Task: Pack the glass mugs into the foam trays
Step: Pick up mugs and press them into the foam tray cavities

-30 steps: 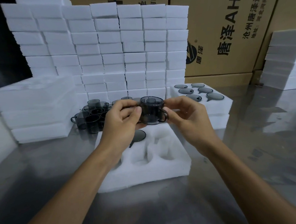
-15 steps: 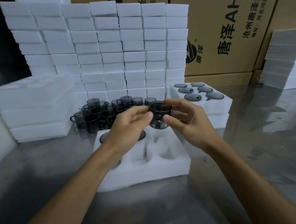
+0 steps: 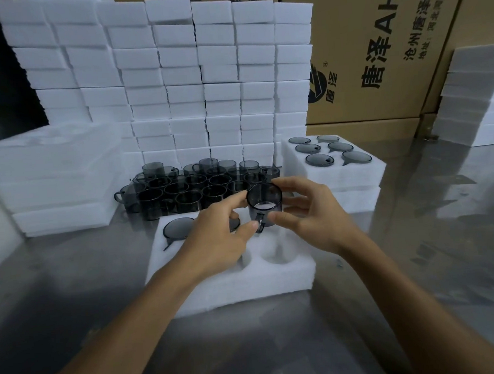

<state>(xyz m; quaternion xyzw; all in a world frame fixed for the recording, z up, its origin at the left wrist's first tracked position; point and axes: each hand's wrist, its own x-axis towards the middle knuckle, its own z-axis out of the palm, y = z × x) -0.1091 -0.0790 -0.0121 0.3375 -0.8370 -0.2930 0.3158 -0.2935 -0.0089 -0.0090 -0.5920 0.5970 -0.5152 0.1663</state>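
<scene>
Two hands, left hand [image 3: 214, 232] and right hand [image 3: 314, 220], pinch one mug [image 3: 264, 204] above the near foam tray [image 3: 246, 285]; many loose mugs [image 3: 193, 187] remain.

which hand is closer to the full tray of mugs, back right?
Right. The right hand grips the smoky glass mug just in front and left of the full tray. The left hand, also on the mug, sits farther left over the front tray.

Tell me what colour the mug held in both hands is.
Smoky dark grey, see-through glass: the mug shows best in the head view, held over the white foam tray.
</scene>
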